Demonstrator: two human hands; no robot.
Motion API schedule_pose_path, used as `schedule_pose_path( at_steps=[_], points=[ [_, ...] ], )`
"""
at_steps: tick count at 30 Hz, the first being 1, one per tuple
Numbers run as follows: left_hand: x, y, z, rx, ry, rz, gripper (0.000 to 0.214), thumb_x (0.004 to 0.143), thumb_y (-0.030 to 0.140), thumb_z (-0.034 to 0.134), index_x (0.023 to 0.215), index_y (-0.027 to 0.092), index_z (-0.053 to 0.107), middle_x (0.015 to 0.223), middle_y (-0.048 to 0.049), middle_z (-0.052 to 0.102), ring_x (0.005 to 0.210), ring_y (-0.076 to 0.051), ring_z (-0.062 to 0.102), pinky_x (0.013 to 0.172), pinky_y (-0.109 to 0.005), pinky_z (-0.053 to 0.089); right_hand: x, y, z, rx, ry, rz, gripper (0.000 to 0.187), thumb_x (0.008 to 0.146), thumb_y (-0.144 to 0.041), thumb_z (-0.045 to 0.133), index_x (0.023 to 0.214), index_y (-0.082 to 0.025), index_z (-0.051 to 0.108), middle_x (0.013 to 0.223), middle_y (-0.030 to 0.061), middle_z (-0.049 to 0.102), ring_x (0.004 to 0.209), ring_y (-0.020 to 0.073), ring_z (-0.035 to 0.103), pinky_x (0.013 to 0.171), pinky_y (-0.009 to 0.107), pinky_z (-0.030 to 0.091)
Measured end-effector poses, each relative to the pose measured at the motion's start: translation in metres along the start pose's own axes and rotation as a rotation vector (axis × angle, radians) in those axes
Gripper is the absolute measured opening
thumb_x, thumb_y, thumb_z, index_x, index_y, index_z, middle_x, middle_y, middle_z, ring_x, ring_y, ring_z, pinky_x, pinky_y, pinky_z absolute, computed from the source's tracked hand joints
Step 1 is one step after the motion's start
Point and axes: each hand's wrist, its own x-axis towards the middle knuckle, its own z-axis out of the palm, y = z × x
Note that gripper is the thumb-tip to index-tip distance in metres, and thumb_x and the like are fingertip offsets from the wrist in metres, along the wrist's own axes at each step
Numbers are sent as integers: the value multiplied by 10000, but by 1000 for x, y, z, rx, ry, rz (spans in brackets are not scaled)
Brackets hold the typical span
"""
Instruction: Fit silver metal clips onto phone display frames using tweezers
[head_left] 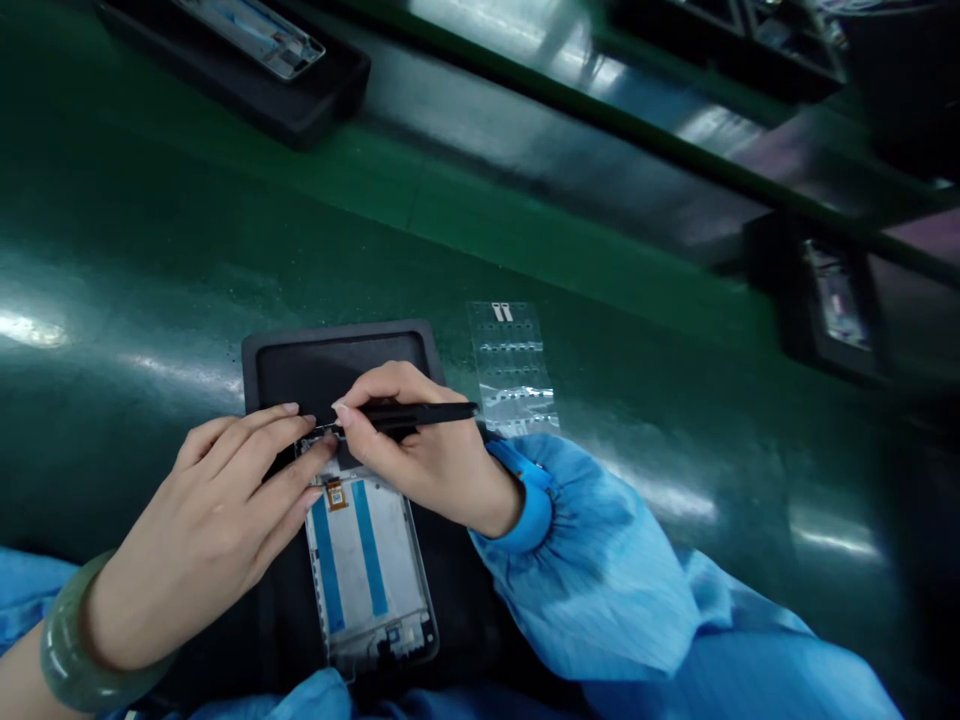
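A phone frame point(371, 570) with two blue strips and a small orange part lies in a black tray point(330, 365) on the green bench. My right hand point(420, 450) is closed round black tweezers point(405, 412), whose tip points left at the frame's top edge. My left hand point(225, 510) rests on the frame's upper left corner, fingers stretched out, fingertips beside the tweezer tip. What the tip touches is too small to make out.
A clear plastic strip point(514, 370) of small parts lies right of the tray. Another black tray point(247, 60) with a frame sits at the far left on the bench. A dark conveyor point(570, 150) runs across behind, carrying a further tray point(832, 295).
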Motion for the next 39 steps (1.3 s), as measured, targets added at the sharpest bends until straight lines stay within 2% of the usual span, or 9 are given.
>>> schedule_pose_path(
  at_steps=[4, 9, 11, 15, 18, 25, 32, 39],
  points=[
    [0, 0, -1, -11, 4, -10, 307, 874, 190, 468, 1167, 191, 555, 1173, -113, 567, 1120, -290, 511, 869, -445, 397, 0, -3, -1, -36, -20, -16, 22, 844, -184, 542, 854, -203, 549, 844, 4, 628, 726, 106, 596, 644, 223, 483],
    [-1, 0, 1, -15, 9, -5, 278, 880, 202, 459, 1129, 160, 575, 1163, -126, 561, 1125, -301, 498, 878, -455, 382, 1, -8, 0, -205, -94, -144, 68, 859, -146, 501, 851, -183, 559, 805, 8, 631, 732, 105, 594, 668, 224, 478],
    [-2, 0, 2, -15, 8, 0, 276, 885, 205, 456, 1131, 161, 574, 1168, -122, 555, 1133, -294, 487, 883, -454, 376, 1, -6, 0, -210, -80, -180, 66, 854, -140, 511, 846, -181, 562, 786, 2, 630, 715, 104, 593, 658, 226, 479],
    [-1, -1, 2, -20, 19, 5, 309, 890, 209, 469, 1187, 179, 549, 1182, -110, 548, 1138, -270, 482, 892, -438, 373, 3, 2, -1, -26, 28, -115, 47, 824, -167, 594, 850, -184, 557, 790, -15, 623, 683, 85, 593, 614, 195, 484],
    [0, -1, 2, -28, 27, -7, 311, 889, 200, 476, 1190, 185, 552, 1180, -108, 551, 1139, -264, 487, 895, -429, 376, 5, 5, -1, 38, 16, -61, 64, 817, -177, 616, 848, -174, 560, 778, -18, 610, 681, 77, 593, 608, 181, 482],
    [-1, 0, 2, -24, 15, -17, 317, 889, 205, 462, 1192, 187, 556, 1188, -105, 557, 1139, -272, 498, 897, -431, 381, 5, 3, 1, 23, -3, -28, 34, 827, -193, 602, 837, -191, 570, 797, -17, 616, 712, 94, 601, 640, 206, 491],
    [-1, -1, 3, -23, 18, -7, 322, 886, 210, 462, 1195, 183, 551, 1185, -109, 557, 1131, -278, 499, 892, -442, 382, 4, 4, 2, -9, -9, -85, 49, 823, -173, 608, 853, -185, 572, 814, -17, 626, 740, 87, 609, 664, 190, 495],
    [-1, -2, 2, -33, 31, 3, 269, 887, 204, 469, 1130, 157, 576, 1144, -122, 549, 1120, -281, 484, 879, -444, 380, 3, 2, 5, -60, -41, -136, 29, 834, -185, 587, 862, -190, 584, 835, 3, 660, 770, 110, 630, 690, 222, 516]
  ],
)
